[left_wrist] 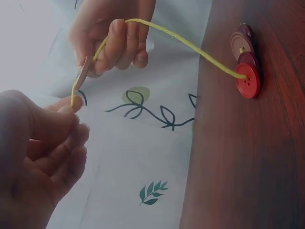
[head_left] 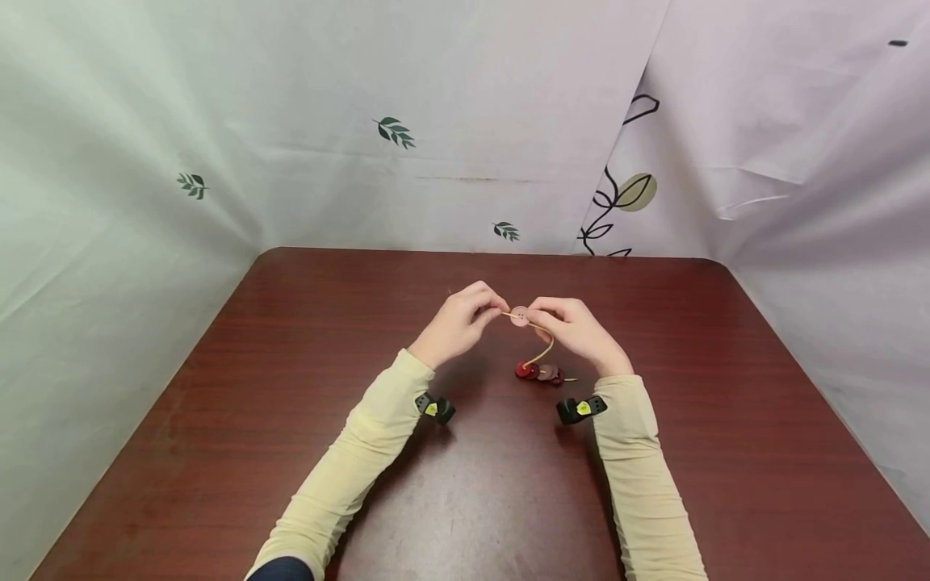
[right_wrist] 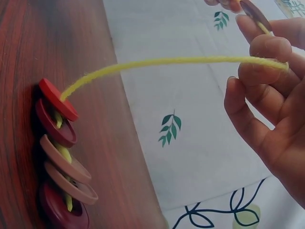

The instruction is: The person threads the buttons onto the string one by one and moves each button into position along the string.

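Observation:
A pink button (head_left: 519, 315) is pinched in my right hand (head_left: 577, 327), raised over the far middle of the table. Yellow cord (left_wrist: 176, 36) passes through it. On its other side, the cord's short end sits between the thumb and forefinger of my left hand (head_left: 458, 323). From my right fingers, the cord arcs down to a row of threaded buttons on the table. A bright red button (left_wrist: 248, 81) heads this row, followed by dark red and pinkish ones, including a pink button (right_wrist: 66, 157) and a dark maroon button (right_wrist: 64, 207).
The dark reddish wooden table (head_left: 291, 339) spreads under both arms. White sheeting (head_left: 327, 81) with printed leaves hangs behind and at both sides. A black strap device (head_left: 436, 408) is at the left wrist, and a similar device (head_left: 581, 409) at the right.

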The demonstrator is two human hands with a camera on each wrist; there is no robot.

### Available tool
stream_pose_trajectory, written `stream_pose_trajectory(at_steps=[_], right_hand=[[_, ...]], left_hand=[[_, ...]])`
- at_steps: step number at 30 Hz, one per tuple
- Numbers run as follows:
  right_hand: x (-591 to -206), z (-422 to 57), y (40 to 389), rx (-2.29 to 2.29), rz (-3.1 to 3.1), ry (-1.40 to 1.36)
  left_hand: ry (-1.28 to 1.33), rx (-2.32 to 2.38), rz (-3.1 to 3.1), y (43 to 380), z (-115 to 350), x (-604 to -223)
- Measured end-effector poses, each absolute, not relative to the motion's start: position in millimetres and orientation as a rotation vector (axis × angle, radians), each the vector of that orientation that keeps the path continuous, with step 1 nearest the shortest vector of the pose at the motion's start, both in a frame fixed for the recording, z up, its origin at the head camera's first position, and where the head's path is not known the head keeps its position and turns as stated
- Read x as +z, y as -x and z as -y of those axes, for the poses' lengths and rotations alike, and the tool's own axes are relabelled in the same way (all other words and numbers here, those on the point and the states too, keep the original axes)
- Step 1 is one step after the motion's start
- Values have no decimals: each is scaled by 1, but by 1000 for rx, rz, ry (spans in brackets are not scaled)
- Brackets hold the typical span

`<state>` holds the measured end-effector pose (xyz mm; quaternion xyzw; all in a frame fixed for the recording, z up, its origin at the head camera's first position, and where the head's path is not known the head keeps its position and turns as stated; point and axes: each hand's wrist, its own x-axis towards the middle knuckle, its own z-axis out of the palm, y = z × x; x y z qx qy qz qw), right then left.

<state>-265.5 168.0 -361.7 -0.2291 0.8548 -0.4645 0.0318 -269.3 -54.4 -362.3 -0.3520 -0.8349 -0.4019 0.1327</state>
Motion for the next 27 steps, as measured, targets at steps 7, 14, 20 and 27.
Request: stream_pose_trajectory(at_steps=[7,14,20,27], right_hand=[[-362,-170,266,-1397,-2670,676],[-363,-173,266,-1347,-2707,650],[-366,-174,267,-1238,-2752,692],[-370,-174,269,-1091,-2783,750]], left_hand=[[958,-1127,2561,269,56,-359],[906,-1137,2649,268,56,-354],[872,-1183,2656,270,60,-353],[874,-1247,2604,272,63,-351]])
